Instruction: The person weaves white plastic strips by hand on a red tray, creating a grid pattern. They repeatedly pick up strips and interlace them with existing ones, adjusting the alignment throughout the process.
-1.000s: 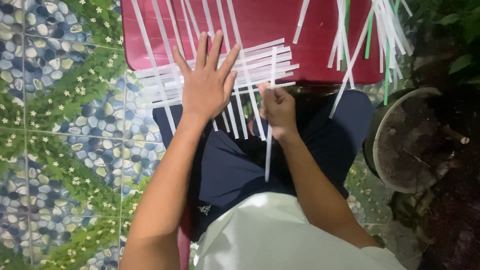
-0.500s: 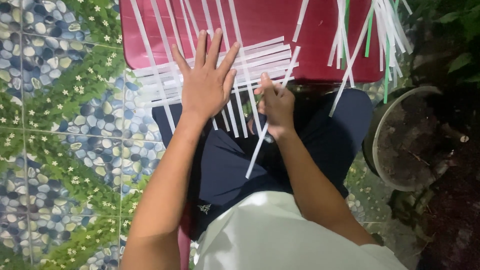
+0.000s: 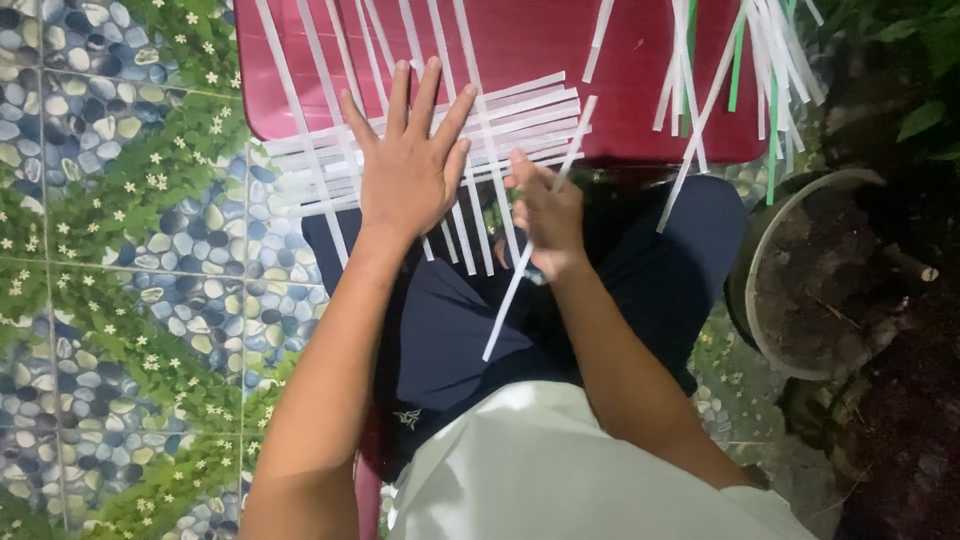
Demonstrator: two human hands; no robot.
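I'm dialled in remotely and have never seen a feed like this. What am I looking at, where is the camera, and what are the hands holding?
There is no machine here: these are a person's two bare hands, filmed by a camera worn on their head and looking down over their lap. The left hand lies flat with its fingers spread, pressing on a mat of crossed white strips on a red stool. The right hand pinches one loose white strip, held slanted, its upper end over the mat's right edge. More white and green strips hang in a bundle at the upper right. A round pot of soil stands on the right, on a pebble-patterned floor.
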